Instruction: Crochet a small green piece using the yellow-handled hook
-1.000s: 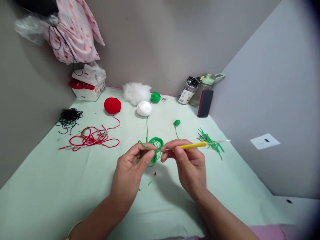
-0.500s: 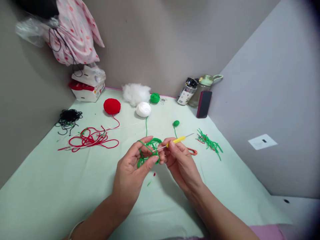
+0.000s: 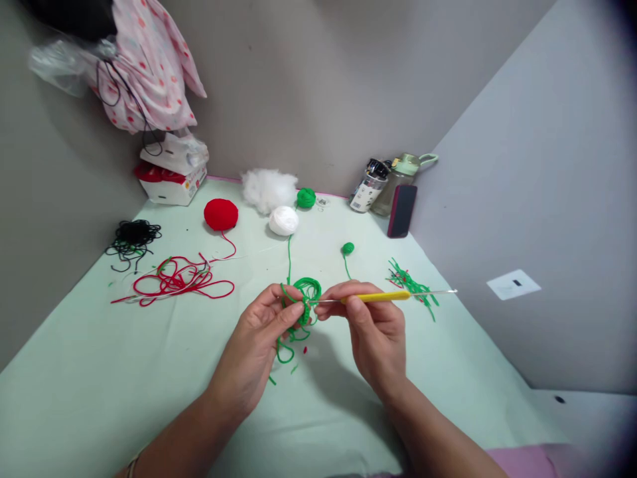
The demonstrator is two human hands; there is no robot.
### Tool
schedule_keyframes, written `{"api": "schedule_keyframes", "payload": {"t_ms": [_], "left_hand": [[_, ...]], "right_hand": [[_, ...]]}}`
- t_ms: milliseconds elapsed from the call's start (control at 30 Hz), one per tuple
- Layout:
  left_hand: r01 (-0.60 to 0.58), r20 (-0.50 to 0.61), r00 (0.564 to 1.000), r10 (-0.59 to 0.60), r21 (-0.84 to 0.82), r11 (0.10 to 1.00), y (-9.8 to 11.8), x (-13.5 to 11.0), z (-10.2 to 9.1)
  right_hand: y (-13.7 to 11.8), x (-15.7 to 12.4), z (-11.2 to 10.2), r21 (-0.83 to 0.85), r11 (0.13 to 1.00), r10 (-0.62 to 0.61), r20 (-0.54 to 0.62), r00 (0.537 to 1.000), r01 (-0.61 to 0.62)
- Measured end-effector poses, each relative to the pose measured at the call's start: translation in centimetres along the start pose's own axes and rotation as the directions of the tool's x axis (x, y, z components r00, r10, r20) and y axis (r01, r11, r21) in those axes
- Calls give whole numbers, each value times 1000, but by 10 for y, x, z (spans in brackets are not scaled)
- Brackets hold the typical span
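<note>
My left hand pinches a small green crochet piece with loose green yarn looped over its fingers. A green strand runs from it back toward the white yarn ball. My right hand is closed on a yellow-handled crochet hook, held nearly level. The hook's metal tip meets the green piece between my two hands. Both hands hover just above the pale green table cover.
A red yarn ball, white stuffing, two small green balls, tangled red yarn, black yarn and green scraps lie around. A box, jar, bottle and phone stand by the walls.
My right hand swung the hook from tilted upward back to nearly level, its tip at the green piece. The loose green yarn now hangs lower below my left fingers.
</note>
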State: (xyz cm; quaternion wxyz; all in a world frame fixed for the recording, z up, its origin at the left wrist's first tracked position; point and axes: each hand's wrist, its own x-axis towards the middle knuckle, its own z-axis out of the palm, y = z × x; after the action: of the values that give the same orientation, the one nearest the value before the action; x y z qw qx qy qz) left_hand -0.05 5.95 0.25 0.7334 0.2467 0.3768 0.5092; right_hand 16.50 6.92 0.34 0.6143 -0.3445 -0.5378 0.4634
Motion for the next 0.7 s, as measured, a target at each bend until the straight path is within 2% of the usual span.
{"api": "schedule_keyframes", "payload": {"t_ms": [467,700], "left_hand": [[2,61,998,-2,2,1000,0,0,-3],[51,44,998,-51,-12,999,0,-1,-3]], "right_hand": [[-1,-1,2,14,1000,-4,20,1000,4],[-1,0,1,21,1000,-6,10,1000,6]]}}
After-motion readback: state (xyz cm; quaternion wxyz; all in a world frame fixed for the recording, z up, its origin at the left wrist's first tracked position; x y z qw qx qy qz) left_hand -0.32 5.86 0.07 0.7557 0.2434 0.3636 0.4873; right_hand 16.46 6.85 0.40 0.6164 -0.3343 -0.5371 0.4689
